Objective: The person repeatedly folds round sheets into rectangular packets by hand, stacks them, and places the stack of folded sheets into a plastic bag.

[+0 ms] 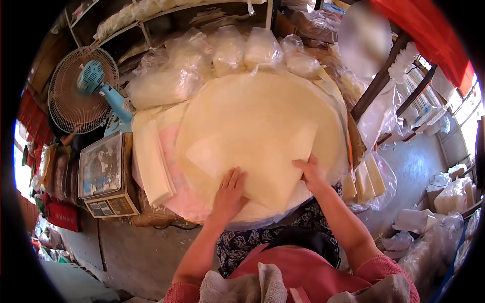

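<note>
A large round stack of thin cream sheets (252, 106) covers the middle of the work surface. Over its near part lies a folded sheet (268, 161), its corners pointing left, up right and toward me. My left hand (231, 192) rests on the near left edge of this sheet, fingers extended and palm down. At its right edge, my right hand (310, 171) pinches the sheet between thumb and fingers. To the left, a pile of long folded strips (151, 161) lies on pink material (174, 189).
Clear bags of pale goods (227, 50) line the far side. A blue fan (93, 81) and a scale (103, 174) stand at the left. Folded packets (369, 179) lie at the right, near dark wooden posts (379, 83). Plastic-wrapped bundles (434, 242) sit on the lower right.
</note>
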A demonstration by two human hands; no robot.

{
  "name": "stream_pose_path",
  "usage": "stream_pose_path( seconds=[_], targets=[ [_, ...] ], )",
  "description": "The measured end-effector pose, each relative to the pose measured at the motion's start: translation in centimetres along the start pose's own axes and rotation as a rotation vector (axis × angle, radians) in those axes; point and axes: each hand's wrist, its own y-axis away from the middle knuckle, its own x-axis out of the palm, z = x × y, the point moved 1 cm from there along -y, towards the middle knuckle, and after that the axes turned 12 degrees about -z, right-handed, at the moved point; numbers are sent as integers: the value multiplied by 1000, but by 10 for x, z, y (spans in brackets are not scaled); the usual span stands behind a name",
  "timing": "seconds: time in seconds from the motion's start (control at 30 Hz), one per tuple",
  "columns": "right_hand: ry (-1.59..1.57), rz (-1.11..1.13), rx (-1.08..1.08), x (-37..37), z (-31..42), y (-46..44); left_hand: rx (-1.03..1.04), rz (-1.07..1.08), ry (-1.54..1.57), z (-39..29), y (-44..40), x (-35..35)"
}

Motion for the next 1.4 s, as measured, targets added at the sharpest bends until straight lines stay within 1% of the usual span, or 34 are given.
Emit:
stream_pose_path(
  seconds=[0.03, 0.1, 0.13, 0.17, 0.23, 0.33, 0.37, 0.47, 0.57, 0.67, 0.7, 0.77, 0.8, 0.83, 0.87, 0.93, 0.97, 1.07, 1.1, 1.13, 1.17, 1.2, 1.27, 1.33, 1.37, 1.4],
  targets=[
    [-92, 34, 79, 2, 15, 10, -135, -19, 207, -2, 3, -3],
    [-274, 196, 64, 8, 47, 28, -398, -45, 622, -12, 11, -12],
    [-364, 275, 51, 12, 55, 33, -644, 39, 723, -14, 13, -9],
    [-28, 259, -250, 19, 53, 34, -892, 120, 819, -18, 16, -5],
    [663, 201, -842, 39, 42, 32, -1171, -123, 1294, -29, 27, 23],
    [1244, 221, -873, 48, -23, 13, -1296, -296, 1646, -50, 23, 24],
    [1295, 178, -962, 49, -41, 9, -1296, -201, 1604, -37, 32, 37],
    [1314, 136, -954, 55, -41, 11, -1322, -259, 1748, -42, 23, 26],
    [668, -24, -793, 50, -36, 14, -1457, -255, 1792, -44, 23, 28],
    [-188, -86, -44, 53, -52, 34, -1519, -396, 2078, -77, 11, 34],
    [-164, -58, -80, 54, -52, 40, -1474, -317, 2153, -88, 11, 36],
    [-119, -4, -156, 56, -44, 49, -1399, -175, 2190, -91, 8, 29],
    [-49, -15, -334, 54, -27, 50, -1366, -111, 2205, -93, 8, 25],
    [21, -25, -509, 51, 1, 47, -1273, 12, 2170, -85, 14, 26],
    [93, -31, -685, 49, 26, 48, -1214, 7, 1905, -83, 15, 12],
    [274, -43, -897, 47, 71, 64, -1062, 1, 1389, -91, 7, -26],
    [366, -53, -1002, 46, 82, 69, -789, -146, 993, -93, 10, -32],
    [957, 101, -1331, 47, 79, 77, -233, -673, 277, -97, 4, -44],
    [1011, 160, -1367, 46, 59, 78, -143, -712, 162, -91, 10, -29],
    [993, 258, -1372, 43, 30, 79, -118, -574, 26, -86, 9, -24],
    [917, 390, -1331, 40, 5, 83, -95, -434, -109, -80, 6, -22],
    [976, 509, -1266, 34, -21, 85, -70, -291, -241, -72, 7, -18],
    [1080, 437, -1267, 22, -23, 95, -46, -183, -137, -47, 17, -1],
    [1087, 375, -1143, 2, -8, 89, -42, -94, -28, -35, 12, -6],
    [1090, 344, -1079, -7, -3, 86, -15, -87, -10, -32, 4, -17],
    [994, 365, -1007, -14, -5, 78, -18, -19, -34, -31, -7, -27]
  ],
)
